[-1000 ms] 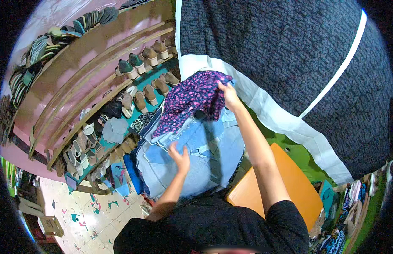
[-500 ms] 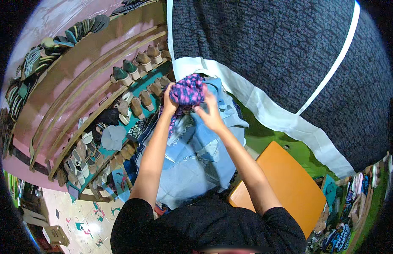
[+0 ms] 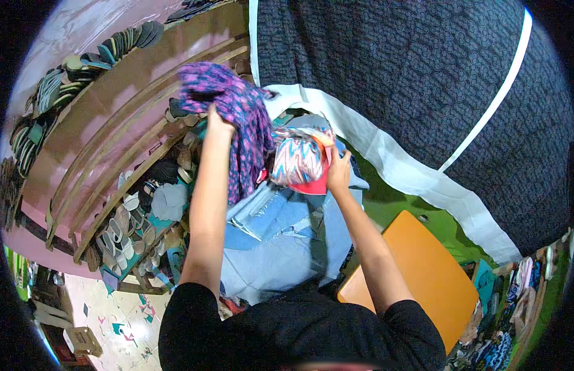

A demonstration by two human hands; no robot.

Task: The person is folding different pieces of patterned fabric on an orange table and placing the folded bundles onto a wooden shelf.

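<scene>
My left hand (image 3: 220, 122) is raised to the left and grips a purple-and-navy patterned cloth (image 3: 246, 139), which hangs loose and is smeared by motion. Beside it, a bundle of multicoloured zigzag cloth (image 3: 296, 159) with a red piece (image 3: 315, 185) along its lower edge rests against my right hand (image 3: 339, 172). The right hand's fingers close on the bundle's right side, its thumb partly hidden. Beneath both hands lies a heap of light blue denim pieces (image 3: 274, 263).
Wooden shelves (image 3: 123, 198) with many shoes (image 3: 120, 235) run along the left. A dark patterned fabric sheet (image 3: 386, 74) with white edging hangs at the upper right. An orange board (image 3: 417, 272) stands right of my lap. Scraps (image 3: 123, 331) litter the floor at lower left.
The purple cloth, bunched between both hands before, now hangs loosely from my left hand, farther left. The zigzag bundle with its red piece has come into view at my right hand.
</scene>
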